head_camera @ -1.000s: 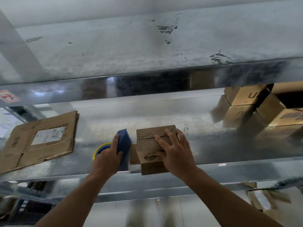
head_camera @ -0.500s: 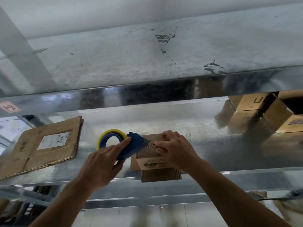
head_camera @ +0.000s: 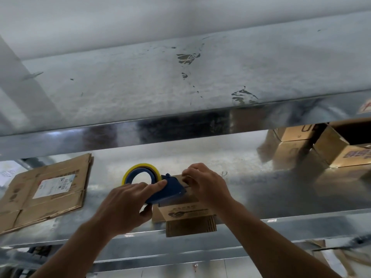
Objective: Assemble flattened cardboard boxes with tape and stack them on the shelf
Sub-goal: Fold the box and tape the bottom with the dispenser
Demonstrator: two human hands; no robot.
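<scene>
A small brown cardboard box (head_camera: 186,214) stands on the metal shelf (head_camera: 281,199) at its front edge, with a flap hanging over the edge. My left hand (head_camera: 124,205) grips a blue tape dispenser (head_camera: 167,190) carrying a yellow tape roll (head_camera: 140,170). The dispenser's front end rests on the top of the box. My right hand (head_camera: 206,185) presses down on the box top, its fingers curled at the far edge next to the dispenser.
A pile of flattened cardboard boxes (head_camera: 46,189) with a white label lies on the shelf at the left. Assembled boxes (head_camera: 339,149) are stacked at the far right. An upper shelf (head_camera: 180,127) overhangs the work area. More cardboard lies below at the lower right.
My left hand has tilted the tape dispenser up and brought it rightward onto the box top. My right hand has slid toward the box's far edge. The camera view has shifted down slightly.
</scene>
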